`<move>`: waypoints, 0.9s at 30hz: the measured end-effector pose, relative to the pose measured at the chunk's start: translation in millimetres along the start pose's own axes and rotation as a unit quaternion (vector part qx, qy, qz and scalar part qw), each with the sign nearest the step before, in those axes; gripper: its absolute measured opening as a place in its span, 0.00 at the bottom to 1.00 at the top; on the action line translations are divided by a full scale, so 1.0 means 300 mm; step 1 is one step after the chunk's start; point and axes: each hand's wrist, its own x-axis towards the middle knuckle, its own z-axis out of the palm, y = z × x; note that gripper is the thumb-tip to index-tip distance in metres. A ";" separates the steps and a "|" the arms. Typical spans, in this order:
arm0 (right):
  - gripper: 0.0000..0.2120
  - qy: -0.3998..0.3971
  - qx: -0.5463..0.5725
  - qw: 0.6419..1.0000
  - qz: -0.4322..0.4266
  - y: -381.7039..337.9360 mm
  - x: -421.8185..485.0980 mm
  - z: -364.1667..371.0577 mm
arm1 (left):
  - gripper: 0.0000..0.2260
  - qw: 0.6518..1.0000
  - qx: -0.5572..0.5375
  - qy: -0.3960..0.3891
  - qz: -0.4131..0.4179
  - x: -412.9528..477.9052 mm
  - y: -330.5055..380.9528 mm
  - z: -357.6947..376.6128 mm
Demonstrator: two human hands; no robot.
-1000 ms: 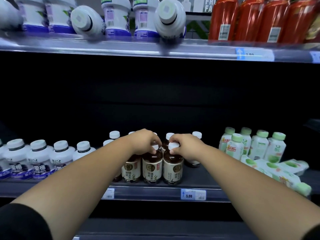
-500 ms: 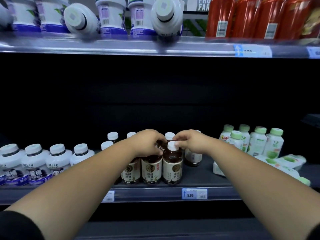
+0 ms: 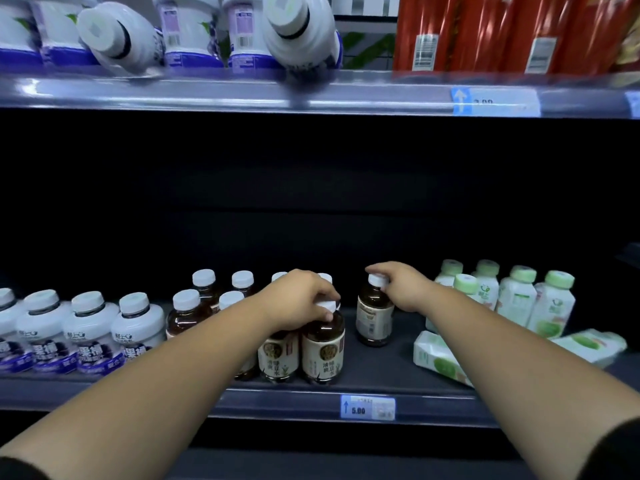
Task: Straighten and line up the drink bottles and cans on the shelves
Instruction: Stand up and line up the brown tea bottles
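Brown tea bottles with white caps stand in a cluster on the lower shelf (image 3: 381,386). My left hand (image 3: 298,299) grips the cap of the front right tea bottle (image 3: 323,348). Another front bottle (image 3: 277,356) stands just left of it. My right hand (image 3: 403,287) pinches the cap of a lone tea bottle (image 3: 374,317), which stands upright to the right of the cluster with its label turned away. More tea bottles (image 3: 204,289) stand behind and to the left.
White blueberry bottles (image 3: 90,327) line the shelf's left. Green-capped bottles (image 3: 516,296) stand at the right, two lying on their sides (image 3: 440,358), (image 3: 588,344). On the upper shelf (image 3: 346,95) two white bottles (image 3: 114,32), (image 3: 298,32) are tipped over beside red bottles (image 3: 485,29).
My right hand has left the front bottle's cap and moved right and back onto the lone bottle. My left hand has shifted right onto the front right bottle's cap.
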 end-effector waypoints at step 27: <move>0.15 -0.133 0.119 0.984 0.016 -0.082 -0.175 -0.005 | 0.17 0.999 -0.027 0.016 -0.023 -0.026 0.003 0.026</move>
